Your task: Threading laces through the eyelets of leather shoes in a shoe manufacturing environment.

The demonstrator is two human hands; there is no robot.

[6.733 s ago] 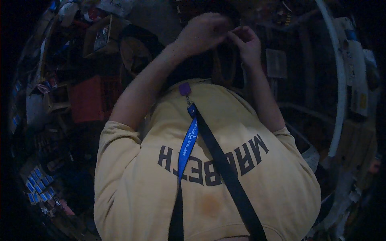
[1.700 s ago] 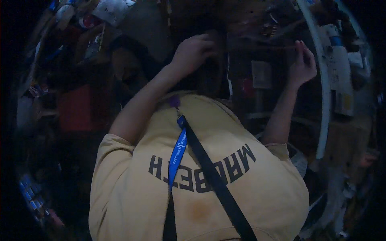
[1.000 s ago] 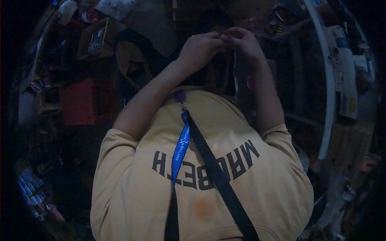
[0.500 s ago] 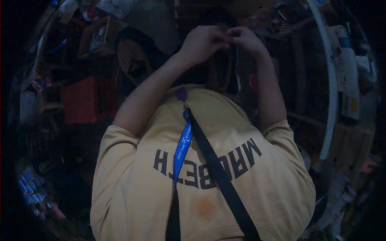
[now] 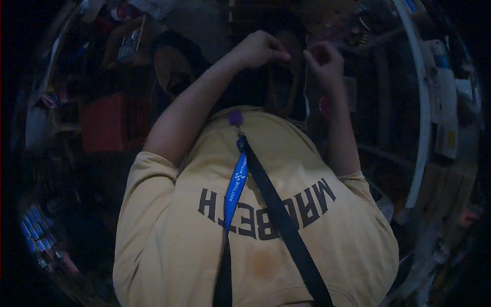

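Observation:
My left hand (image 5: 262, 50) is raised at the top middle, its thumb and fingers drawn together in a pinch. To its right, across a small gap, my right hand (image 5: 327, 64) has curled fingers with the thumb close to them. Anything between either set of fingertips is too small and dark to make out. Both hands are above dark, brown-edged shapes that I cannot identify. A lanyard (image 5: 237, 181) with a blue band and a purple clip (image 5: 235, 117) hangs over my yellow shirt (image 5: 179, 245).
The light is dim. A red plastic crate (image 5: 105, 125) stands at left, below an open cardboard box (image 5: 116, 48) with items inside. A long pale bar (image 5: 423, 102) runs down the right side, beside white boxes (image 5: 446, 112). Small blue-and-white packs (image 5: 38, 230) lie at lower left.
My hands were together at the fingertips and are now apart. The right hand has turned and moved slightly right and down; the left has shifted slightly left.

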